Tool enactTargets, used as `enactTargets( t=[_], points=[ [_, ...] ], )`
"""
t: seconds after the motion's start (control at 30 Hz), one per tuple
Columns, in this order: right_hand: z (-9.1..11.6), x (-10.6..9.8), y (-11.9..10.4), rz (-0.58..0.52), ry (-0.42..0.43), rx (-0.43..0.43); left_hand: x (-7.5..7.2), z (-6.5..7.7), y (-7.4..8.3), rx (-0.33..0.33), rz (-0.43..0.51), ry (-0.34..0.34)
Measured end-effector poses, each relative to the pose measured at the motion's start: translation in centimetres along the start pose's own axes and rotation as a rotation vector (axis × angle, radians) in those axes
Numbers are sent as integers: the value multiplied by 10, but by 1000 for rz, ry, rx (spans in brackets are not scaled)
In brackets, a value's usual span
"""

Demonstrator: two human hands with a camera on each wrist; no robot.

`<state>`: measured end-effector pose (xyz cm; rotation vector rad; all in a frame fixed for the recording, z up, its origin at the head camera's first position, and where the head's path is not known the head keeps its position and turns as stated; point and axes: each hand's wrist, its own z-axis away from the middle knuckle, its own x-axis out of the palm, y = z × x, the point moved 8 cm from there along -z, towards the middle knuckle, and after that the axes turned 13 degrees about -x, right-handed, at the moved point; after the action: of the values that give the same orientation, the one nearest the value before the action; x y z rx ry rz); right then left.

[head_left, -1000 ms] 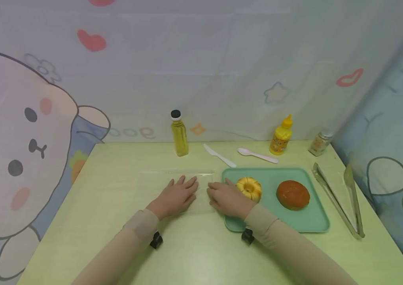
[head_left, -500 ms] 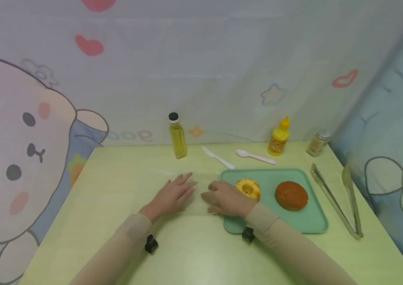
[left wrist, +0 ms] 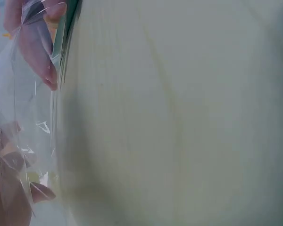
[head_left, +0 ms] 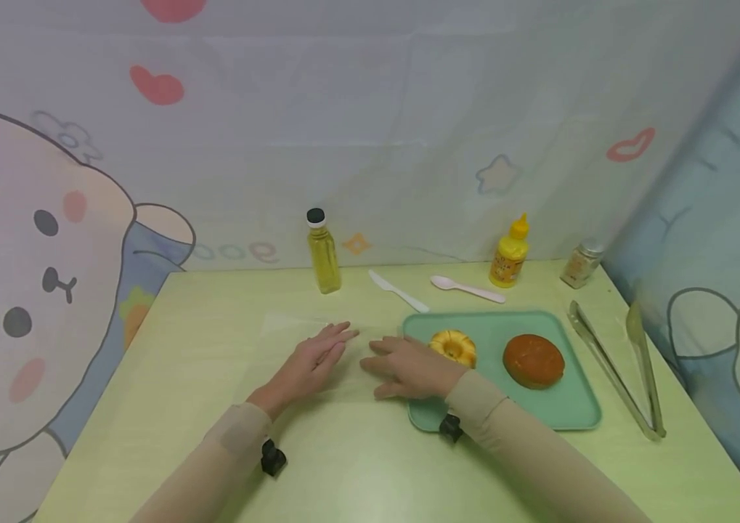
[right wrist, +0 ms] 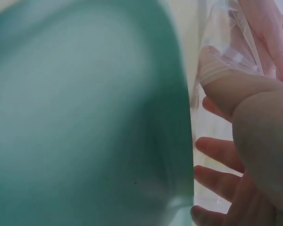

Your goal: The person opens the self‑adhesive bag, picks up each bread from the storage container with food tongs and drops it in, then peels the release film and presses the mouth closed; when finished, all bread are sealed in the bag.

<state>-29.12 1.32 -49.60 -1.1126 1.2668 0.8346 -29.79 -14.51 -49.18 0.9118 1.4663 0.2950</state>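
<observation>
A clear, thin plastic bag (left wrist: 35, 117) lies between the two hands over the table, hard to make out in the head view. My left hand (head_left: 307, 367) reaches in from its left side with fingers extended and the thumb apart, seen through the film in the left wrist view. My right hand (head_left: 412, 367) is at the tray's left edge, its fingers spread towards the left hand. In the right wrist view its thumb (right wrist: 221, 87) touches the film, apart from the fingers. Beside this hand is a pumpkin-shaped bread (head_left: 453, 347), partly hidden by it.
A green tray (head_left: 494, 414) carries that bread and a brown bun (head_left: 533, 361). Metal tongs (head_left: 614, 374) lie to its right. Behind are an oil bottle (head_left: 324, 258), white knife (head_left: 399, 292), pink spoon (head_left: 468, 288), yellow squeeze bottle (head_left: 509, 258) and seasoning jar (head_left: 582, 265).
My left hand has shifted left and turned more on its side, lifting from its flatter pose. My right hand's fingers have spread further and reach slightly left.
</observation>
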Motion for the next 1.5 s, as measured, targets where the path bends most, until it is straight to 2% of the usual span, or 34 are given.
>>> enactTargets(
  t=[0.23, 0.37, 0.47, 0.57, 0.67, 0.83, 1.0, 1.2, 1.4, 1.5],
  points=[
    [-1, -1, 2, 28, -32, 5, -5, 3, 5, 51, 30, 53],
    [-1, -1, 3, 44, -24, -6, -4, 4, 4, 41, 50, 44],
    [2, -1, 6, 22, -10, 17, -3, 4, 2, 32, 59, 32],
    [8, -9, 6, -4, 34, 48, -1, 4, 1, 15, 53, 24],
    [19, -25, 4, -26, 107, 60, 0, 4, -1, -10, 32, 18],
    [49, -53, 2, -60, 222, 89, 1, 4, -2, -15, 9, 36],
    [88, -69, 12, -115, 262, 180, 0, 5, -2, -9, -7, 68],
    [133, -84, 19, -50, 312, 256, -1, 5, -3, -34, 7, 89],
    [176, -93, 24, -38, 361, 338, -5, 7, -2, 13, 50, 147],
    [198, -97, 27, -17, 402, 374, -6, 8, -4, -4, 47, 168]
  ],
)
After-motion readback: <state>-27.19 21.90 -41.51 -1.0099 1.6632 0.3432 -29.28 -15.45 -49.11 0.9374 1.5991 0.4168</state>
